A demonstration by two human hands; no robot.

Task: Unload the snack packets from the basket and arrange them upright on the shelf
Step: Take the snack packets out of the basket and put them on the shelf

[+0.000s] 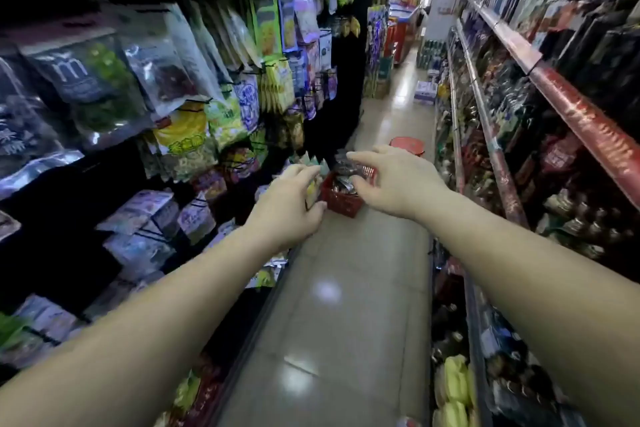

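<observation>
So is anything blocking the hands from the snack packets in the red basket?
Nothing visible is. The basket is open on top, the packets stick out, and the right hand is right at them. The left hand is beside the basket's rim.
</observation>
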